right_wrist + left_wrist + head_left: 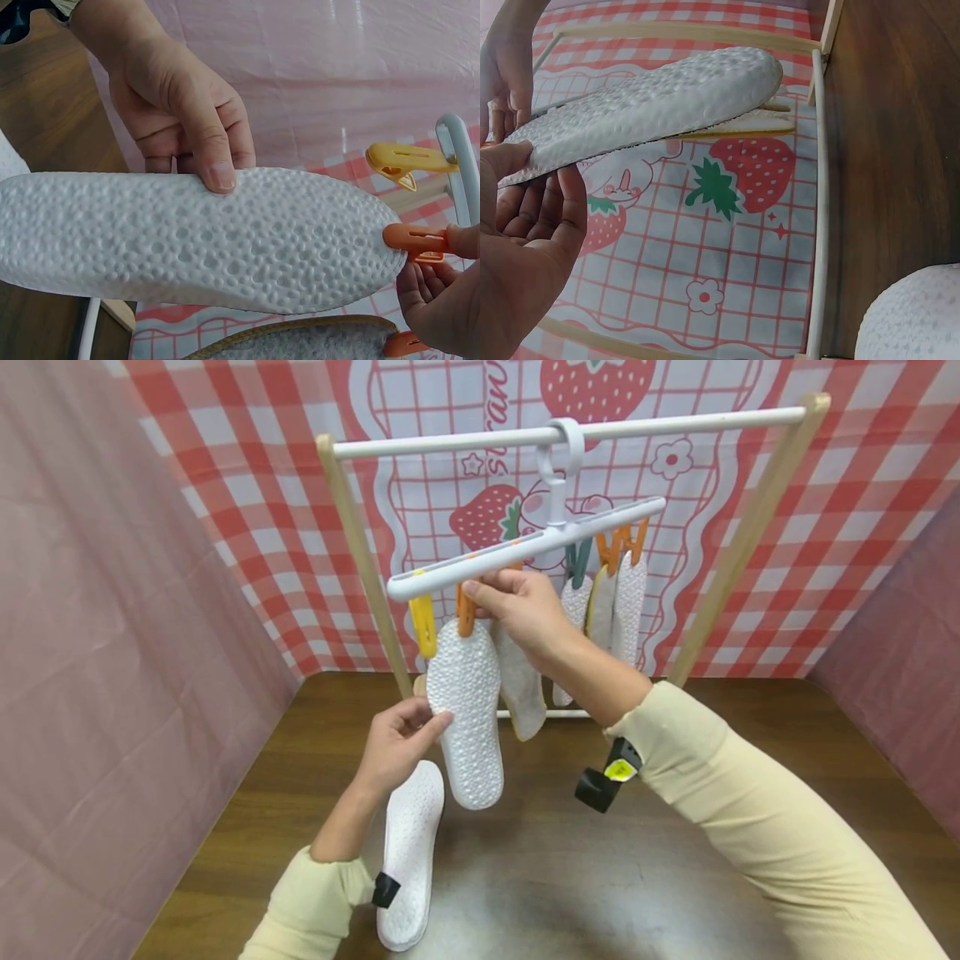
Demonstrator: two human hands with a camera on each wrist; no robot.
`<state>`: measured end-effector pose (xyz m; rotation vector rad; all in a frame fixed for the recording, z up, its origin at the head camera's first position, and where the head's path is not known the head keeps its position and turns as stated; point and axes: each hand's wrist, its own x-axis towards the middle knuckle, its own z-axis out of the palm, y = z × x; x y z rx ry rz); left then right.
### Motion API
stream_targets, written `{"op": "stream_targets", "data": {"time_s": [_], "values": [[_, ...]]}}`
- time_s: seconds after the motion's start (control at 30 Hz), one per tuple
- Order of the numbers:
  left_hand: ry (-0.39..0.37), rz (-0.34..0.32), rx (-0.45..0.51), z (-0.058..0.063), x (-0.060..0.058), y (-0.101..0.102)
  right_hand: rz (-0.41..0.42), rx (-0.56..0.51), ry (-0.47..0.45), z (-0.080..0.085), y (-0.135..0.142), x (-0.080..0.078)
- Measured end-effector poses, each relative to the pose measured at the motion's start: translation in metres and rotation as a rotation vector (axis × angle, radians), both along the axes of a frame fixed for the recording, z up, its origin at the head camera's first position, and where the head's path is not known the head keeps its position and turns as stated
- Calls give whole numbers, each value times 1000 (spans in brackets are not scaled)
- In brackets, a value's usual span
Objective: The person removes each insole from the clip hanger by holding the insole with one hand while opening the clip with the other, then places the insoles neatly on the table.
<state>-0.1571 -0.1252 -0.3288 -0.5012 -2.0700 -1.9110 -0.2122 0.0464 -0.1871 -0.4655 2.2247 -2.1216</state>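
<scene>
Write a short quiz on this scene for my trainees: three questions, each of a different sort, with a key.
1. Multiple choice: what does the right hand pinch?
A) the hanger's hook
B) the orange clip at the insole's upper end
C) a wooden post

2. True or false: in the right wrist view, the yellow clip stands apart from the insole that the left hand holds.

3. Fill the gap: in the head view, another white insole lies flat on the ____.

Key: 1. B. 2. True; a gap shows between them. 3. Tabletop.
</scene>
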Motion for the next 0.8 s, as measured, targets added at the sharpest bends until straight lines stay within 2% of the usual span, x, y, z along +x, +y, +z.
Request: {"op": "stream_targets", "data": {"time_s": [0.27, 0.53, 0.8], "values": [[-47, 2, -29, -3, 3, -3, -31, 6, 13, 1, -2, 1], [-65, -63, -4, -11, 5, -8, -55, 2, 1, 1, -3, -3], [-77, -56, -13, -17, 7, -10, -46, 27, -18, 0, -3, -3]]}}
